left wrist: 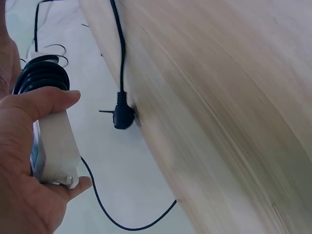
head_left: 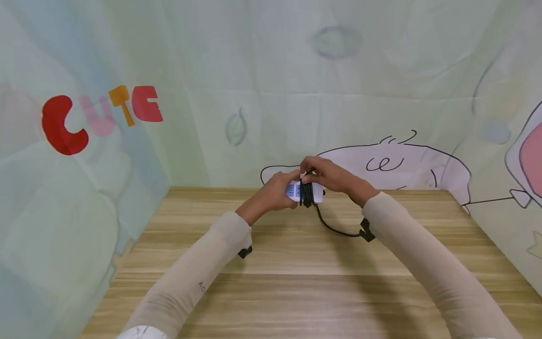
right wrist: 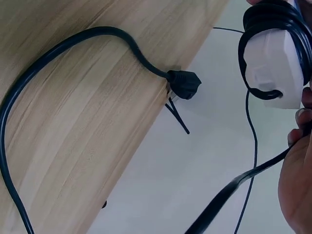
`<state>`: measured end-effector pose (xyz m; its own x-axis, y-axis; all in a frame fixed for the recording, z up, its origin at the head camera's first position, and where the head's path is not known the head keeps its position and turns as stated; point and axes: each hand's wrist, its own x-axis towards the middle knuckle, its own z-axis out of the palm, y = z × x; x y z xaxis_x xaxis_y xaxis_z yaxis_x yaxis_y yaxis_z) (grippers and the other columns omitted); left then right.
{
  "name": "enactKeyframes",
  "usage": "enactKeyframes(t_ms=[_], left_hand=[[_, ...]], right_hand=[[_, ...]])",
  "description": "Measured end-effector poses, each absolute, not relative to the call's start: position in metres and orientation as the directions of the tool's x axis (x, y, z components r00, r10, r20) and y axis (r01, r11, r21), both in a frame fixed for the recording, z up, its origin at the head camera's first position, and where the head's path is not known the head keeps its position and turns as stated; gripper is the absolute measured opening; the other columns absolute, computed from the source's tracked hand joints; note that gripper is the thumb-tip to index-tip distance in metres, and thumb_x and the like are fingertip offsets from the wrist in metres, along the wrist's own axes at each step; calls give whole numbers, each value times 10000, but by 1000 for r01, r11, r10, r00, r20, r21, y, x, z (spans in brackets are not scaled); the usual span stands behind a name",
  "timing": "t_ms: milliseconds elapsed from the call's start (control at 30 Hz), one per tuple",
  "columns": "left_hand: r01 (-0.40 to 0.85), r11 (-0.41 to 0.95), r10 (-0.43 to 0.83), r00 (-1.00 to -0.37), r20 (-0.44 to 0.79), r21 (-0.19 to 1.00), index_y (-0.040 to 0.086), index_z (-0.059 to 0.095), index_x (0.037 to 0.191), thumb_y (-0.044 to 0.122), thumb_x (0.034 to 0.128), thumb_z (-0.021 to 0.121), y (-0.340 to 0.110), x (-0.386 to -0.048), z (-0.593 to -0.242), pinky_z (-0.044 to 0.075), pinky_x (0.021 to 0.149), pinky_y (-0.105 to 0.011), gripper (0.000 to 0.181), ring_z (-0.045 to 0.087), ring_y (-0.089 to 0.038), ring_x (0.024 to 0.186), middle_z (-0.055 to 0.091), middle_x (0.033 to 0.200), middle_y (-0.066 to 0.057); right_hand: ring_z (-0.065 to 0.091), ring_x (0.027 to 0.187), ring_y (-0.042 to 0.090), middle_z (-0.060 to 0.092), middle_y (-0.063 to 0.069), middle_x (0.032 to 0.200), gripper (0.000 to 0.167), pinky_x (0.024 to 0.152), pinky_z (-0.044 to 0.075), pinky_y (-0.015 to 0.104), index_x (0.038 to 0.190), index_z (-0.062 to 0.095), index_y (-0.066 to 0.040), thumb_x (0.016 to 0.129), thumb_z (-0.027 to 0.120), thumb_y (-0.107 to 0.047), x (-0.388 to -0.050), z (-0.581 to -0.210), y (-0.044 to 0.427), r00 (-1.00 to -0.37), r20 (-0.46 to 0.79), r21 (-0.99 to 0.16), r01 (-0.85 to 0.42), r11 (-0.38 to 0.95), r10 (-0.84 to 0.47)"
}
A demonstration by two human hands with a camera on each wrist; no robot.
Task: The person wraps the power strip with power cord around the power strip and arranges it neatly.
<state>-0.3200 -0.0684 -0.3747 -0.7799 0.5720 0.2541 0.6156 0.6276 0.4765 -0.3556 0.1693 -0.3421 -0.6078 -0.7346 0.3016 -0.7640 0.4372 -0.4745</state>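
Apparently winding the black cord (head_left: 306, 195) round the white power strip (head_left: 318, 194), judging by the stacked loops and the loose length trailing to the plug (head_left: 367, 230) at 4 o'clock. Holding the strip near 12 o'clock, by the far edge of the tabletop (head_left: 275, 287). Gripping its 9 o'clock end with the left hand (head_left: 277, 190), curling thumb and fingers partway round. Pinching cord at 1 o'clock with the right hand (head_left: 328, 173), bringing fingertips almost together. Probably needing to draw the slack snug and loop again.

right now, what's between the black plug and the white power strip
In the right wrist view, the direct stretch from plug to power strip is bare: only pale backdrop shows behind.
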Motion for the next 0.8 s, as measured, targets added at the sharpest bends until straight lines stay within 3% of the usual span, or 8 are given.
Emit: enactKeyframes(t_ms=[233,400,567,800], left_hand=[[643,613,599,-757,261,458,136,619,1256,86,797,915,-74,-321,-371,498,837,-386,548,598,-279,983,741,1107,-128],[673,600,647,-726,232,434,152,609,1186,62,794,922,-82,-322,-367,499,821,-380,509,584,-280,977,744,1087,-112],[664,573,638,-729,247,480,155,613,1177,117,787,940,-85,-321,-369,502,803,-355,511,592,-264,974,732,1075,-105],[622,540,563,-767,306,567,136,637,1197,161,790,942,-81,-318,-376,520,804,-359,509,623,-261,992,740,1088,-100]], right_hand=[[600,1004,200,718,150,1081,95,932,497,307,1156,719,27,1114,656,-31,-360,-352,168,-723,265,-691,-604,397,-638],[635,1044,178,742,45,1127,169,948,533,308,1214,742,17,1139,637,-92,-355,-361,169,-795,168,-841,-424,336,-584],[655,1070,189,753,-42,1133,181,939,547,325,1203,753,0,1154,624,-118,-353,-367,170,-830,152,-886,-355,298,-537],[681,932,101,769,-110,1037,224,800,561,260,1211,749,51,1160,607,-115,-357,-373,170,-872,161,-917,-306,257,-462]])
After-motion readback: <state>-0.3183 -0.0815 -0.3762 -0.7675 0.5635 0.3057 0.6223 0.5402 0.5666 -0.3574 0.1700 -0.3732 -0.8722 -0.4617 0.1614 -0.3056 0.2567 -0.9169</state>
